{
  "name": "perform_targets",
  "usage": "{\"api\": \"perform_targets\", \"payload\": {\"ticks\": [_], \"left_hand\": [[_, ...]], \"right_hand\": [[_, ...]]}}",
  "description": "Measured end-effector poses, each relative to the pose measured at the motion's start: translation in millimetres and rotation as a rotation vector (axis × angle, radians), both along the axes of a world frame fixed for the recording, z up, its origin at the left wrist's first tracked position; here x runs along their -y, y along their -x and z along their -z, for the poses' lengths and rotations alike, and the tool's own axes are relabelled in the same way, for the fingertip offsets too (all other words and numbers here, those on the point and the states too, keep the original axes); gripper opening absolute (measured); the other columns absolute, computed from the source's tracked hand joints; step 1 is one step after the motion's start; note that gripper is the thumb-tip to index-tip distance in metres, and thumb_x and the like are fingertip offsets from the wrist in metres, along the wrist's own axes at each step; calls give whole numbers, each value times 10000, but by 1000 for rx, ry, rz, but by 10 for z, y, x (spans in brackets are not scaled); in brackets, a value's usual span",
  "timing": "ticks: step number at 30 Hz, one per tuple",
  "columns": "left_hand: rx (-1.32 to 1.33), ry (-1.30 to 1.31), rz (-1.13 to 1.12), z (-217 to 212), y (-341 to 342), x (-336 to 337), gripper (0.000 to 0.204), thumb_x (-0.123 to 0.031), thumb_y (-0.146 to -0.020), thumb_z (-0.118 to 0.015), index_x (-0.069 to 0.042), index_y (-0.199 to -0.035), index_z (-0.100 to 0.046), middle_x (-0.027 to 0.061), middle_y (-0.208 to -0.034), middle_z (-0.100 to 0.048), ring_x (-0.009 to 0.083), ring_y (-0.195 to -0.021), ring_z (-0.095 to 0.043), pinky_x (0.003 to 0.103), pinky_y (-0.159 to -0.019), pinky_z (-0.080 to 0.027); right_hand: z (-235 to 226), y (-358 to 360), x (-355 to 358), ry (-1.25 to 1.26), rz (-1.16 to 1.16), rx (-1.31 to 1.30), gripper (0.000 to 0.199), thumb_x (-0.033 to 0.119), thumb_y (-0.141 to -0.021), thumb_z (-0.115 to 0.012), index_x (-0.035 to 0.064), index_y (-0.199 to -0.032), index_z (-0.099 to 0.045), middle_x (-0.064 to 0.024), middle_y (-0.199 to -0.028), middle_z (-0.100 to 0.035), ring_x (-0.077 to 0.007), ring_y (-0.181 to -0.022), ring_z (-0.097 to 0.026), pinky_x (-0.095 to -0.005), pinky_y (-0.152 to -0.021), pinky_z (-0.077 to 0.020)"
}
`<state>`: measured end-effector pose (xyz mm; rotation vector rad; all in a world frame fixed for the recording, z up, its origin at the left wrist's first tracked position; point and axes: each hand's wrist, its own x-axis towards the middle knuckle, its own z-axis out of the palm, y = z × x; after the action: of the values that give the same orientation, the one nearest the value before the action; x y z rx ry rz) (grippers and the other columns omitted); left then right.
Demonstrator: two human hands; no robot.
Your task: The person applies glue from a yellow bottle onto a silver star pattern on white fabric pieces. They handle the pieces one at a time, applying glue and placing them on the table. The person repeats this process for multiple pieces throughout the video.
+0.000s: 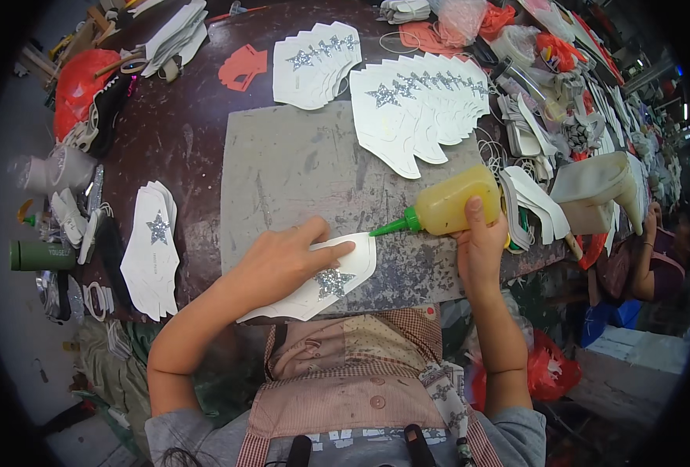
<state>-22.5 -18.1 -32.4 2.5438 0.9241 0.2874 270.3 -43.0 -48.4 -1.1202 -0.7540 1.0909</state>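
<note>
My left hand (286, 261) lies over a white shoe-upper piece (302, 302) with a silver glitter star. Its fingers are stretched out and spread, pressing the piece down at the near edge of a grey board (282, 171). In my right hand (481, 253) is a tilted squeeze bottle (458, 201) of yellow liquid, its green nozzle pointing left. The nozzle tip is at the piece's upper right edge; whether it touches cannot be told. Beyond the board, two fanned stacks of similar star pieces, one smaller (306, 78) and one larger (388, 136), lie overlapping.
Another stack of star pieces (149, 261) lies left on the dark table (197, 156). A red cut piece (244, 68) is at the back. A green cylinder (41, 255) stands at the left edge. Right are a translucent container (594, 187), white parts and plastic bags. Another person (652, 265) is far right.
</note>
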Motion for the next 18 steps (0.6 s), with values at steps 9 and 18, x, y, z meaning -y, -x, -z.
{"api": "perform_targets", "payload": {"ticks": [9,18], "left_hand": [[19,-16,-15,12,-11,15,417,-190,-834,-712,-266,-1242,-670,49,-1005,-587,227,-830,-650,356,-577,-501],[33,-52,-32,30,-15,46,413,-171,-833,-712,-258,-1235,-674,61,-1004,-587,230,-807,-649,357,-590,-505]], "right_hand": [[55,-42,34,18,11,153,489,360,-925,-712,-29,-1180,-560,-58,-1041,-623,-133,-935,-610,-292,-832,-505],[101,-27,497,7,30,198,544,396,-902,-737,-34,-1190,-567,-46,-1045,-623,-124,-935,-583,-276,-842,-463]]}}
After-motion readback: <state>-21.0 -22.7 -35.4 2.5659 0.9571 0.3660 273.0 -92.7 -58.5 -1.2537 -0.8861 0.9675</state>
